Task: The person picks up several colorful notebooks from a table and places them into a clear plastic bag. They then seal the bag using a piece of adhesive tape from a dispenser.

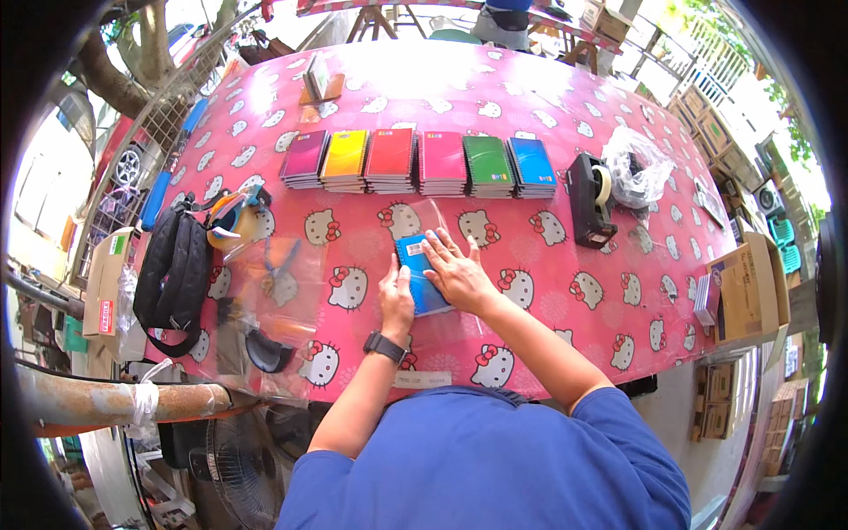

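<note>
Our left hand grasps one blue notebook, right hand flat atop, unclenched; six stacks toward the table's far edge

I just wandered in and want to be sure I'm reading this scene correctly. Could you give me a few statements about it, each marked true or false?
1. The left hand and right hand both touch a blue notebook. True.
2. Both wrists are bare. False: the left one wears a dark watch.
3. Six notebook stacks stand in a row. True.
4. The row's leftmost covers are yellow. False: the purple stack is leftmost.
5. A black tape dispenser stands to the right of the row. True.
</note>
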The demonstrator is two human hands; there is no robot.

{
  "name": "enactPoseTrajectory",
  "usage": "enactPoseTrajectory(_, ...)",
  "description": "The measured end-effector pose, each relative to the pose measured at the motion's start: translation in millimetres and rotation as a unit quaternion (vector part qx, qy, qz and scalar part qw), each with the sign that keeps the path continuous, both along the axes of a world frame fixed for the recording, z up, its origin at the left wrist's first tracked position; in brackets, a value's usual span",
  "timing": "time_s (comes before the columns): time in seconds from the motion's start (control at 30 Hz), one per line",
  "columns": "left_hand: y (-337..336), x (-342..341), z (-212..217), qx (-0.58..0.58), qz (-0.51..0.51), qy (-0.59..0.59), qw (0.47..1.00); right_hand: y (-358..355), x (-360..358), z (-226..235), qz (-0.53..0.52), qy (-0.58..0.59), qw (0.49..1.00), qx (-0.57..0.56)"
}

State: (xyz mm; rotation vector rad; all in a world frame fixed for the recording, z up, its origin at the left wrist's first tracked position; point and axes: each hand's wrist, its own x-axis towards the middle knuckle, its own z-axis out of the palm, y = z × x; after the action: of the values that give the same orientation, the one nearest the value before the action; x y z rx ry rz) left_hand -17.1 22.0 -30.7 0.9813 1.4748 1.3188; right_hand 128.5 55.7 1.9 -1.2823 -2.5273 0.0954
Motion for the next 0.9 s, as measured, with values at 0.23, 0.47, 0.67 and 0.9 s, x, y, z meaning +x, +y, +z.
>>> enactPoseTrajectory(0.23,0,12,-10,0.006,0.044,0.128,0.991,-6,-11,-5,-0.007,-0.019,1.000,0.002)
enactPoseTrajectory(0.47,0,-8,-7,0.040,-0.023,0.240,0.970,-6,-13,-4,-0.019,-0.020,1.000,0.013)
enactPoseTrajectory(0.67,-12,-69,-9,0.061,0.080,0.585,0.805,-4,-10,-2,-0.022,-0.047,0.999,0.013)
enactPoseTrajectory(0.9,-38,-86,23,-0.172,-0.029,-0.060,0.983,-7,-20,20,-0.020,0.025,0.999,0.005)
